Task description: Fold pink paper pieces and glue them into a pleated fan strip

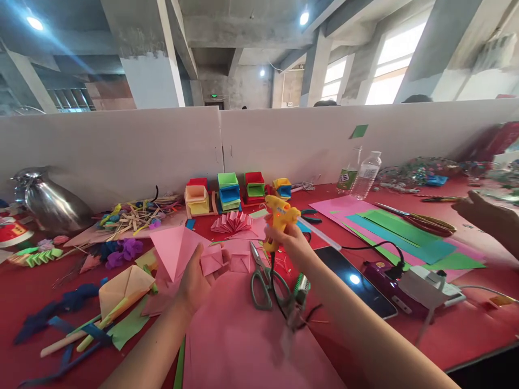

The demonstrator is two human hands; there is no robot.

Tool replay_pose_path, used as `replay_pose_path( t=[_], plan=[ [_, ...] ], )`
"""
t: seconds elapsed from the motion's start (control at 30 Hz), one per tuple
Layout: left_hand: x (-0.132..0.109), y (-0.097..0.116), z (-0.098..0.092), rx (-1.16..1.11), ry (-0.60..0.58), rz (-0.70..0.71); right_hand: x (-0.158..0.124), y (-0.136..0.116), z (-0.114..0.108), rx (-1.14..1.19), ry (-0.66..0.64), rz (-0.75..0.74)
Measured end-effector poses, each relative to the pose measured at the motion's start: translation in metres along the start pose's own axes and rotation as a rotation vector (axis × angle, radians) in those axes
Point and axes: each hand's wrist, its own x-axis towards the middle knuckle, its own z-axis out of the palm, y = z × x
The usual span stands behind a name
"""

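Right hand (pixel 287 236) (forearm (pixel 348 300) aslant) around the yellow glue gun (pixel 280 215).

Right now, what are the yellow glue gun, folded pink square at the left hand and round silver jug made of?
The yellow glue gun seems smooth plastic: bright, even colour. The pink square looks like matte paper: thin, creased. The silver jug is probably polished metal: mirror-like highlights.

The glue gun (pixel 280 213) is yellow, the folded paper (pixel 211 260) pink.
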Motion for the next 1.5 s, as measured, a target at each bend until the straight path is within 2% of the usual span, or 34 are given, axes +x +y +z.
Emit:
replay_pose_path(
  t=[0.17, 0.33, 0.53, 0.6, 0.73, 0.83, 0.93, 1.03, 1.17, 1.27, 1.37, 1.5],
  plan=[
    [0.002, 0.004, 0.001, -0.086, -0.025, 0.085, -0.023, 0.016, 0.015, -0.088, -0.165, 0.074],
    [0.006, 0.006, 0.0, -0.074, 0.005, 0.095, -0.036, 0.024, 0.024, -0.182, -0.246, 0.063],
    [0.008, 0.003, 0.0, -0.067, 0.046, 0.098, -0.044, 0.027, 0.025, -0.13, -0.323, 0.163],
    [0.009, 0.001, -0.002, -0.035, 0.013, 0.131, -0.044, 0.027, 0.025, -0.078, -0.3, 0.196],
    [0.004, -0.002, -0.002, 0.171, -0.136, 0.229, -0.039, 0.026, 0.027, 0.057, -0.057, 0.343],
    [-0.005, -0.006, 0.004, 0.387, -0.158, 0.315, -0.036, 0.021, 0.028, 0.179, 0.048, 0.377],
    [-0.015, -0.013, 0.01, 0.54, -0.169, 0.353, -0.039, 0.015, 0.032, 0.293, 0.035, 0.391],
    [-0.02, -0.021, 0.012, 0.673, -0.213, 0.448, -0.045, 0.012, 0.037, 0.349, -0.053, 0.404],
    [-0.023, -0.026, 0.011, 0.816, -0.266, 0.569, -0.049, 0.013, 0.039, 0.322, -0.131, 0.373],
    [-0.027, -0.025, 0.013, 0.801, -0.285, 0.597, -0.049, 0.013, 0.037, 0.22, -0.131, 0.333],
    [-0.03, -0.023, 0.017, 0.743, -0.226, 0.541, -0.05, 0.009, 0.038, 0.101, -0.099, 0.293],
    [-0.027, -0.025, 0.018, 0.6, -0.092, 0.391, -0.05, 0.008, 0.041, 0.047, -0.096, 0.285]
  ],
)
